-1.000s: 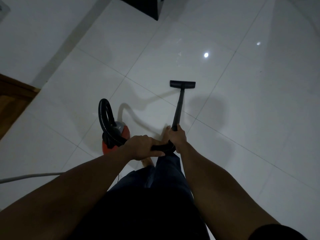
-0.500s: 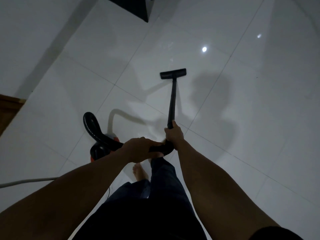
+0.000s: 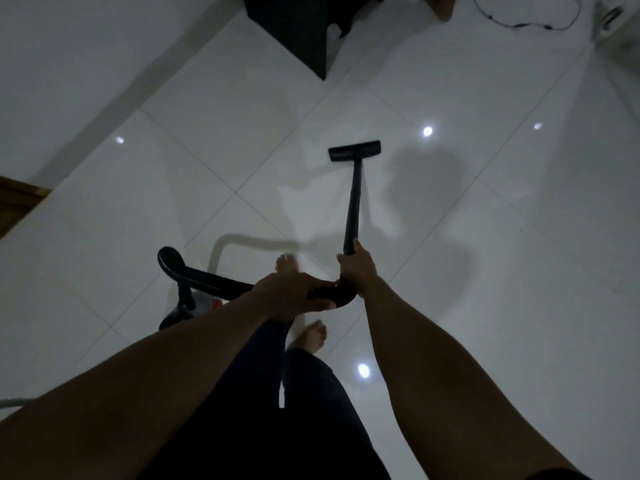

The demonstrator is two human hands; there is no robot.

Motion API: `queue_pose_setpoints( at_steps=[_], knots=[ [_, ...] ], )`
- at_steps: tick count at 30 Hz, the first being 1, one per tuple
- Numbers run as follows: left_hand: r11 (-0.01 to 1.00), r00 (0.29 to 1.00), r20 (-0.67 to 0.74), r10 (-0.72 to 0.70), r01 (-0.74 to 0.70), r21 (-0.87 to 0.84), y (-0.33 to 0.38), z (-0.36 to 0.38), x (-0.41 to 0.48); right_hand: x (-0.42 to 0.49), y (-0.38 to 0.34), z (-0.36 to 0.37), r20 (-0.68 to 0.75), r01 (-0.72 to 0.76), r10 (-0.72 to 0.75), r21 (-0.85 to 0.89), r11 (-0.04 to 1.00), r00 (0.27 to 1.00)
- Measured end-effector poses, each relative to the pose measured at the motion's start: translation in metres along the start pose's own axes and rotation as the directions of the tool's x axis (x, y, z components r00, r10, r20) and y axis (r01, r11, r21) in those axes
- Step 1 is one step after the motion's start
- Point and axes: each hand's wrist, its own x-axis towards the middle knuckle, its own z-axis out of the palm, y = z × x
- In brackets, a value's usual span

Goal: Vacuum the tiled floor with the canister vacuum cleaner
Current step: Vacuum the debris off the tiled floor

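The black floor nozzle [image 3: 354, 150] lies flat on the glossy white tiled floor [image 3: 519, 271] ahead of me. A black wand [image 3: 353, 209] runs from it back to my right hand [image 3: 356, 268], which grips the wand's lower end. My left hand [image 3: 287, 294] is closed around the curved black handle [image 3: 334, 292] where the hose joins. The black hose [image 3: 194, 271] loops left and down to the red and grey canister [image 3: 194, 308], mostly hidden behind my left forearm.
A dark cabinet corner [image 3: 298, 32] stands on the floor at the top centre. Black cables [image 3: 519, 24] lie at the top right. A wooden edge [image 3: 17, 199] shows at the left. A grey power cord [image 3: 8, 401] trails at the lower left. My bare feet [image 3: 311, 336] stand under the handle.
I have stepped forward, and the nozzle has moved ahead over the tiles. The cabinet and cables at the top have come further into view; the canister has slipped behind my left arm.
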Motion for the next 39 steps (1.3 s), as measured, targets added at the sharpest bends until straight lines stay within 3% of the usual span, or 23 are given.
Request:
queue_pose_setpoints(
  at_steps=[5,11,17,30,39],
  knots=[
    [0.995,0.995,0.088,0.040,-0.032,-0.089,-0.005,-0.058,0.040,0.039,-0.045,-0.026,0.002,-0.004,0.004,-0.056,0.998,1.000],
    [0.988,0.994,0.045,0.098,-0.092,-0.124,-0.019,-0.132,0.082,0.084,-0.114,-0.057,0.011,-0.021,0.022,-0.050,0.999,1.000],
    [0.972,0.997,-0.029,0.071,-0.075,-0.221,-0.032,-0.193,0.100,0.120,-0.177,-0.072,0.039,0.006,-0.002,-0.100,0.995,0.999],
    [0.944,0.998,-0.028,-0.063,0.050,-0.327,-0.012,-0.285,0.179,0.206,-0.268,-0.138,0.100,-0.029,0.048,-0.184,0.982,0.994],
    [0.916,0.992,0.059,-0.110,0.124,-0.382,0.019,-0.296,0.204,0.219,-0.267,-0.169,0.132,-0.045,0.080,-0.249,0.967,0.988]
  ],
)
